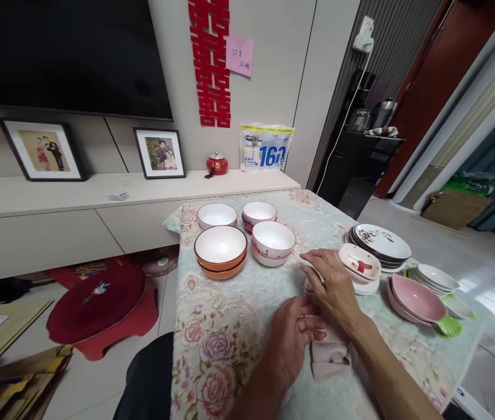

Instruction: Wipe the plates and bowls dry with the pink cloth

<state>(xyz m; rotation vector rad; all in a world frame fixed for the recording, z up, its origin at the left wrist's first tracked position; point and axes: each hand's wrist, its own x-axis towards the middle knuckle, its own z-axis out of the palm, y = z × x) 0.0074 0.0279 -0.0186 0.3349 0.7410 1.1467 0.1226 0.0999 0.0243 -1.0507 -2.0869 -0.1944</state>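
Note:
My left hand (pixel 292 335) is low over the table, palm turned inward and fingers loosely bent and apart. Just beyond it, my right hand (pixel 331 284) reaches across with its fingers stretched to the left. Under and between the hands shows a sliver of a pale, pink-edged item (pixel 308 286), mostly hidden. A folded mauve cloth (pixel 330 359) lies beneath my right wrist, close to my left fingertips. Right of my right hand, a white bowl with a red pattern (pixel 360 261) sits stacked on pale dishes. Neither hand visibly grips anything.
On the flowered tablecloth (pixel 216 367) stand orange bowls (pixel 220 251), red-rimmed white bowls (pixel 273 239), another white bowl (pixel 216 216) and patterned bowls (pixel 260 214). Dark-edged plates (pixel 381 242), small white dishes (pixel 438 277) and pink bowls (pixel 416 300) are at right. A red stool (pixel 103 303) stands left.

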